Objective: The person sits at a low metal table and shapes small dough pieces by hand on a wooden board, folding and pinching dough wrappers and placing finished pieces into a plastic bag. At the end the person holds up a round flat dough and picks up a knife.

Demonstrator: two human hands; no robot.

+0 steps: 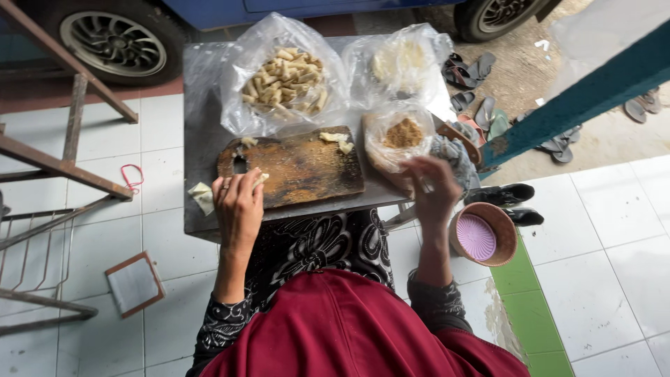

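While resting on the near edge of the wooden cutting board (296, 167), the left hand (238, 204) curls loosely around a pale roll of dough (259, 179), ring on one finger. Off to its right, the right hand (431, 187), blurred, fingers spread, grip impossible to tell. Just beyond that hand, an open bag of brown filling (403, 134). Farther past the board, a plastic bag of finished rolls (285, 82); beside it, another bag of white sheets (400, 61).
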